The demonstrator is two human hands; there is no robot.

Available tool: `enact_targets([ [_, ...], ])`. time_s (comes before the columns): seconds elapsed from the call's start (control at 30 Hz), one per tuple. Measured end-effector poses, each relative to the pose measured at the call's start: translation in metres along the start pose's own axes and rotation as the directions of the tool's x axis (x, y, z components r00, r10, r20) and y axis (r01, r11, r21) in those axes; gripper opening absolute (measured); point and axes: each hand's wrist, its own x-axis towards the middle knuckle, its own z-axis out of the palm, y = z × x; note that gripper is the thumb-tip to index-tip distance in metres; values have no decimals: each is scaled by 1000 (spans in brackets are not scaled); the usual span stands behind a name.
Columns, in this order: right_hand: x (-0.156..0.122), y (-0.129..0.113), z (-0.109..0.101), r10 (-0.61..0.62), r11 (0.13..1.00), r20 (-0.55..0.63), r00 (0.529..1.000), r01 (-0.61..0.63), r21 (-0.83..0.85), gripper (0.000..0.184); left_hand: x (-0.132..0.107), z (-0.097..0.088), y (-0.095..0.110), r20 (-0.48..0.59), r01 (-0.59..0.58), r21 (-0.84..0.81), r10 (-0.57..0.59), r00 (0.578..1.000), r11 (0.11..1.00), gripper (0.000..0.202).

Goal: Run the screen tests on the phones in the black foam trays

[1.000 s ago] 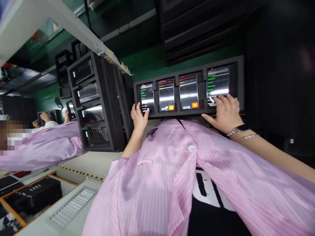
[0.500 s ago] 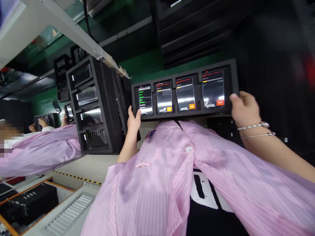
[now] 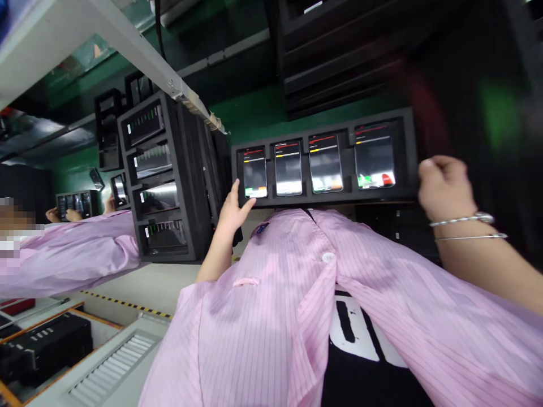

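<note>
A black foam tray (image 3: 407, 121) lies across in front of my pink shirt and holds several lit phones side by side. The leftmost phone (image 3: 255, 172) and rightmost phone (image 3: 375, 155) show red and yellow lines. My left hand (image 3: 231, 212) is open with fingers spread and rests against the tray's lower left corner, beside the leftmost phone. My right hand (image 3: 445, 186), bracelets on its wrist, has its fingers curled at the tray's right end.
A tall stack of black foam trays (image 3: 163, 181) with more phones stands at the left. Beyond it another person's hands (image 3: 63, 215) in a pink sleeve hold a tray. Dark trays (image 3: 339, 51) are stacked behind. An orange-edged bin (image 3: 46, 342) sits lower left.
My right hand left the rightmost phone's screen and moved to the tray's right end, closing. My left hand slid off the leftmost phone to the tray corner. The screens changed from green lists.
</note>
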Motion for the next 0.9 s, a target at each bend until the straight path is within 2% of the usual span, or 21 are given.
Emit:
enact_targets([
  [0.07,-24,-2,7,-1,998,72,997,6,-63,95,-11,22,-9,35,34,63,-36,999,997,94],
  [0.1,-35,-7,8,-49,996,86,995,55,-68,99,-16,31,-12,34,50,101,-53,998,994,95],
  [0.13,-44,-16,8,-149,985,100,984,156,-68,102,-20,36,-14,24,60,136,-64,998,989,93],
  [0.17,-52,-28,7,-276,957,123,953,285,-60,99,-22,40,-15,10,64,168,-67,998,984,90],
  [0.2,-58,-42,5,-416,904,159,895,426,-36,91,-24,41,-15,0,62,197,-63,998,979,85],
  [0.27,-66,-71,5,-619,775,263,740,631,49,67,-23,40,-13,-20,45,242,-42,999,969,76],
  [0.37,-70,-104,17,-731,647,403,551,748,151,50,-17,38,-2,-66,-29,259,48,997,965,73],
  [0.47,-73,-114,39,-742,590,512,433,784,191,49,-9,46,15,-43,-210,247,227,973,946,70],
  [0.53,-75,-111,49,-722,585,566,397,787,195,50,-4,56,27,37,-323,260,325,945,910,64],
  [0.6,-76,-103,49,-711,594,569,414,786,171,51,0,66,34,109,-374,285,358,927,883,58],
  [0.67,-77,-93,40,-708,618,508,491,779,108,51,2,73,36,133,-372,300,348,928,878,57],
  [0.8,-77,-70,13,-644,701,390,659,712,-44,56,1,78,28,93,-337,266,324,942,903,67],
  [0.9,-80,-57,2,-541,759,423,727,638,-125,62,-1,77,22,70,-318,233,310,948,919,71],
])
